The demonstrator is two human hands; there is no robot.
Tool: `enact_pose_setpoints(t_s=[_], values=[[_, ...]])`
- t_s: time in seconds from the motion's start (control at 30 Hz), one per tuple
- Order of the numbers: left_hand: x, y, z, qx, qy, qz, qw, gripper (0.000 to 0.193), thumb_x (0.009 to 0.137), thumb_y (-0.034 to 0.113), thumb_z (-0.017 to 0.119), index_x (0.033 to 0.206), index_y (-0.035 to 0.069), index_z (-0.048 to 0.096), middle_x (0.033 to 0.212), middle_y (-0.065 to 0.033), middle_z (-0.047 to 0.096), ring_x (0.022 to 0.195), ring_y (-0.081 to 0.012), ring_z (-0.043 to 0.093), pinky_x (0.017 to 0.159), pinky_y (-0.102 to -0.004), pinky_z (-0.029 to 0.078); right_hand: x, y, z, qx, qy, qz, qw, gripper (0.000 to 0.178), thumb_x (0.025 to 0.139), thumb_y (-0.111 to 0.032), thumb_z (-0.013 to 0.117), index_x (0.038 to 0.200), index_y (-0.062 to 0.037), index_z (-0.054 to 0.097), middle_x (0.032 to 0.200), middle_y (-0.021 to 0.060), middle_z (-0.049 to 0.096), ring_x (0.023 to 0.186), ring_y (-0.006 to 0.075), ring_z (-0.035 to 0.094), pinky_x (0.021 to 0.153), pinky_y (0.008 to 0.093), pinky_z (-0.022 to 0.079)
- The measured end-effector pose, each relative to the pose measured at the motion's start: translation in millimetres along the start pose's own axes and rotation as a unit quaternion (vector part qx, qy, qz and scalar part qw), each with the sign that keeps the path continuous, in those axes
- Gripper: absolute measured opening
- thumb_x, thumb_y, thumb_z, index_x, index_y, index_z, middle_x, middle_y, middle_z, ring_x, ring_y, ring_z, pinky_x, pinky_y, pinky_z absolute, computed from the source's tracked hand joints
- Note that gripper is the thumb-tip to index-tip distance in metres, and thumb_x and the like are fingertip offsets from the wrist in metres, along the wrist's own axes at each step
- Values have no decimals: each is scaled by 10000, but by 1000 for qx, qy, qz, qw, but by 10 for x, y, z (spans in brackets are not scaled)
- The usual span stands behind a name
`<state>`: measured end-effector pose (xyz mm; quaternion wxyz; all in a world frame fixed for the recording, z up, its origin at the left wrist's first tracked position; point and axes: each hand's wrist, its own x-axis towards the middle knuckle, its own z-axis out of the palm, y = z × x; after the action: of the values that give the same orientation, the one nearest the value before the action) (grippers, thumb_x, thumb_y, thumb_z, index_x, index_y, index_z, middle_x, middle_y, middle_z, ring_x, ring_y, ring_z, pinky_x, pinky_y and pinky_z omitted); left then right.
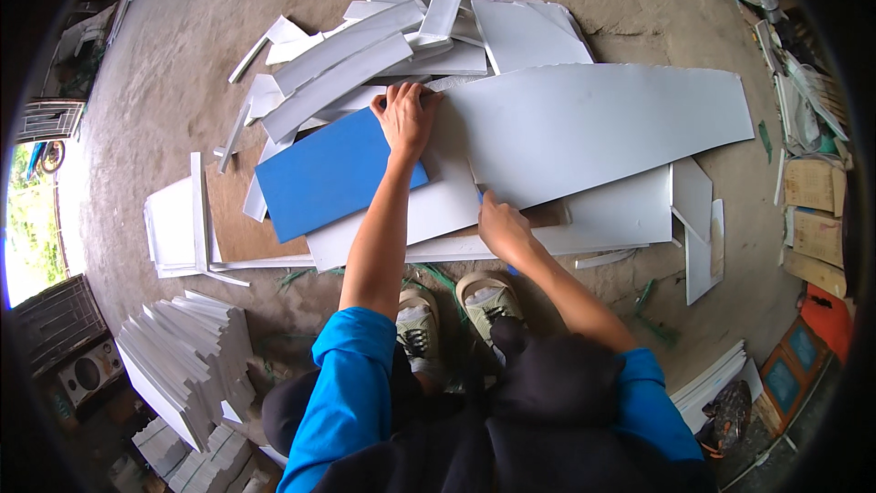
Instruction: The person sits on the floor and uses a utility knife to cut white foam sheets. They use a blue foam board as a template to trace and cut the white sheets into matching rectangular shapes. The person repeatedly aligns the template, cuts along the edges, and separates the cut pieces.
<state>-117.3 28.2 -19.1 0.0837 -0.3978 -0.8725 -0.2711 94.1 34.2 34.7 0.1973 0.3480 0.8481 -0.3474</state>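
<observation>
A blue rectangular board lies slanted on white foam sheet. My left hand is at its upper right corner, fingers bent and gripping its edge down against the sheet. A large white foam board extends to the right, and a cut gap separates its left edge from the white piece under the blue board. At the near end of that gap, my right hand is closed around a small blue-handled cutter knife. Its blade is hidden. Brown board shows beneath the sheets.
White offcuts are heaped beyond the boards. A stack of white sheets stands at the near left, with more sheets at the near right. Cardboard boxes line the right side. Green strips lie near my shoes.
</observation>
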Motion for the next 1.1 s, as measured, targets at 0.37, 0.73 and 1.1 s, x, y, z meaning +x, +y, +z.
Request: enact_pose_setpoints(t_s=[0.37, 0.73, 1.1], values=[[-56, 3, -38, -5, -13, -2, 1000, 214, 744, 350, 621, 772, 137, 630, 823, 12, 590, 897, -174, 502, 881, -418, 251, -490, 271, 272, -48, 20, -28, 998, 203, 854, -138, 401, 959, 36, 402, 678, 243, 597, 669, 417, 601, 618, 487, 488], [68, -105, -366, 66, -233, 99, 965, 719, 595, 635, 639, 990, 43, 535, 943, -78, 599, 1051, -226, 451, 895, -566, 205, -547, 573, -413, 44, 113, -42, 992, 289, 906, -280, 396, 1026, -32, 482, 623, 204, 578, 625, 392, 585, 562, 480, 461], [352, 250, -1183, -27, -280, 202, 938, 812, 448, 539, 769, 1056, 60, 528, 942, -46, 564, 1028, -198, 433, 872, -469, 220, 306, 465, -1022, 135, 383, -104, 908, 375, 922, -253, 398, 1124, 57, 461, 952, 204, 534, 867, 367, 517, 770, 415, 419]])
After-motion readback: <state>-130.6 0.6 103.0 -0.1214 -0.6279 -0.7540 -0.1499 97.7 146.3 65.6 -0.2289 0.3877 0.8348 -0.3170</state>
